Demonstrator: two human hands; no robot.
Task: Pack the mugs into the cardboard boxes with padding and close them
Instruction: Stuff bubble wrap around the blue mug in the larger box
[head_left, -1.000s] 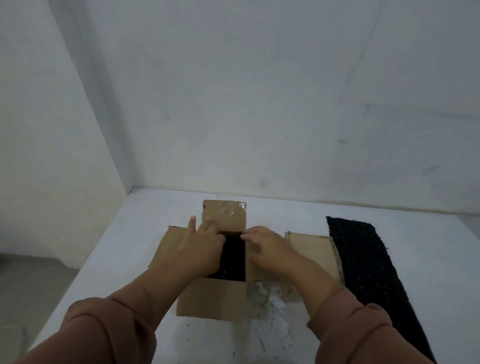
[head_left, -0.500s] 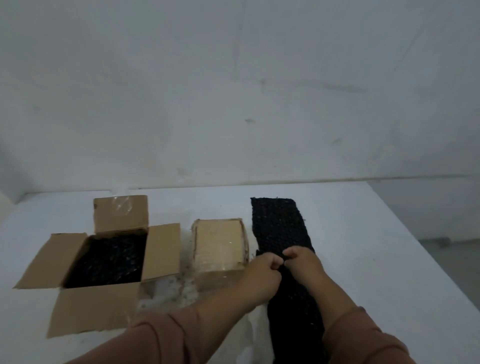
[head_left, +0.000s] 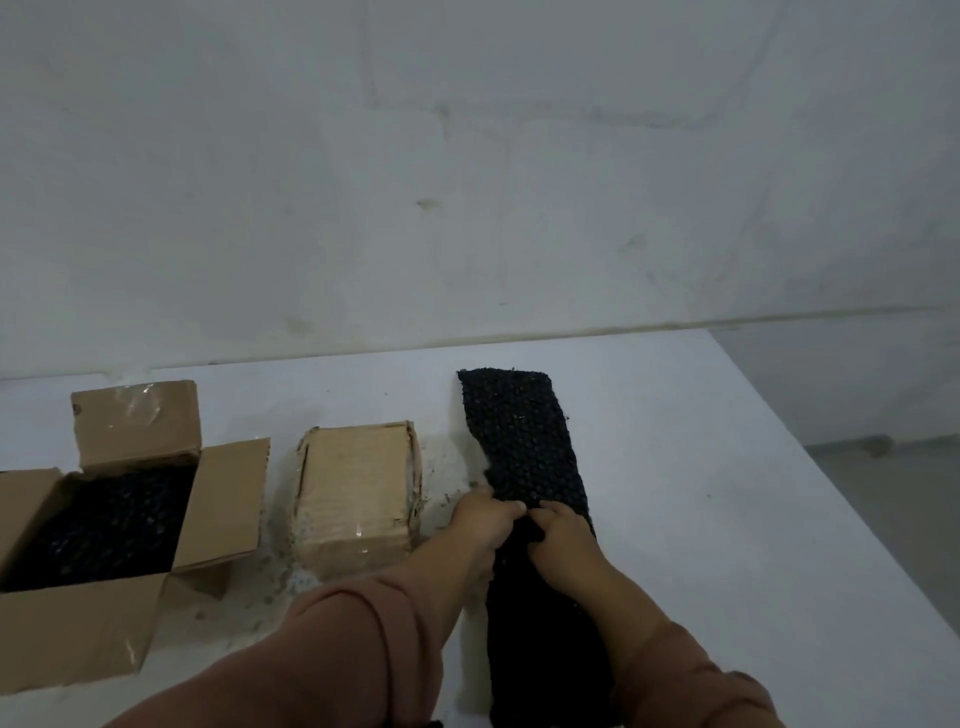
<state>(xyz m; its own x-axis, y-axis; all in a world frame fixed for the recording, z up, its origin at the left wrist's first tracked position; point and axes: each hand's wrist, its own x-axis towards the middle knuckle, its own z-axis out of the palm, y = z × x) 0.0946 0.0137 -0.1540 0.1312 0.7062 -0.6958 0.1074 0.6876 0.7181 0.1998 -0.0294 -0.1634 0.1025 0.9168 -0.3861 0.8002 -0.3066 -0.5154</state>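
While I look down through the head camera, both hands are bunched on the black pad (head_left: 522, 431). Left hand (head_left: 485, 525): fingers curled tight, pinching the pad at its left edge. Right hand (head_left: 563, 538): fingers curled too, digging into the pad's middle, with a fold of it gathered under them. The two sets of knuckles sit just beside each other, nearly touching. The right forearm comes in from 6 o'clock and the left one slants across from 7, with brown sleeves (head_left: 363, 639) ending short of the wrists. The pad is a long, knobbly strip lying on the white table (head_left: 727, 519). It runs from 6 o'clock up toward 12, and its far end is square and a bit frayed. At 9 o'clock from the hands, near the pad, I have the closed box (head_left: 356, 488), flaps down, glossy tape on it, crumbs scattered round its base. Further out at 9 o'clock is the open box (head_left: 228, 499), flaps spread, and more black padding (head_left: 109, 525) fills it.
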